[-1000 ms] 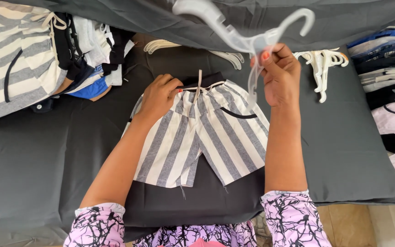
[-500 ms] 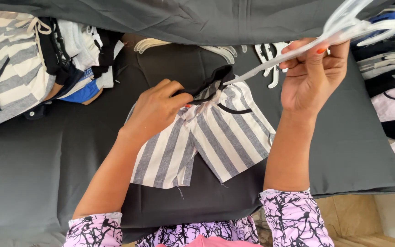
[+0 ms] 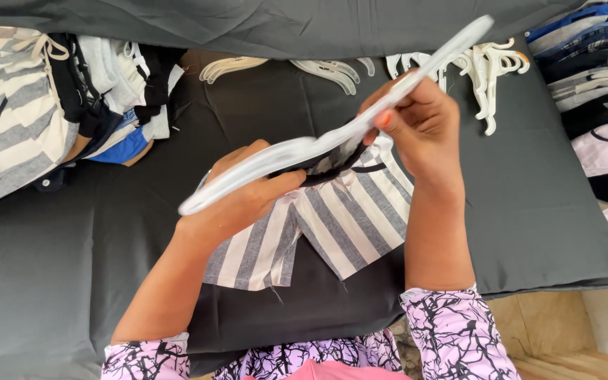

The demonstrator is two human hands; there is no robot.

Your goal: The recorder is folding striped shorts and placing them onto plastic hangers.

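A dark grey mattress (image 3: 543, 211) carries everything. At its far left corner lies a pile of clothes (image 3: 51, 105), and near the far edge, toward the right, lies a bunch of white hangers (image 3: 490, 67). In the middle of the mattress, the grey and white striped shorts (image 3: 332, 225) are partly lifted at the waistband. The left hand (image 3: 248, 193) grips this waistband with closed fingers. The right hand (image 3: 420, 127) pinches one white hanger (image 3: 332, 137) with closed fingers, holding it tilted across the waistband, touching it.
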